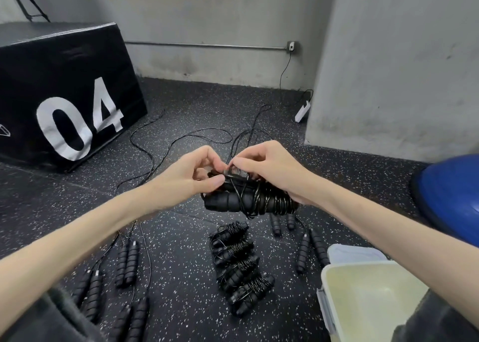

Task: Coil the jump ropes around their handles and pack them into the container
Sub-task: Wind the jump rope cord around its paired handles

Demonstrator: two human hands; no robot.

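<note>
Jump rope bundle [248, 199] held mid-air above the speckled floor [181, 277]. Right hand [274, 170] curls round its wound end; left hand [191, 176] pinches the cord on top. Four coiled bundles [241, 266] lie below. Pale container [363, 297], front right beside them, nothing visible inside.

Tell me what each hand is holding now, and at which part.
Both hold one jump rope bundle. The right hand grips the coiled end of its handles and pinches the cord on top; the left hand fingers pinch the cord there too.
</note>
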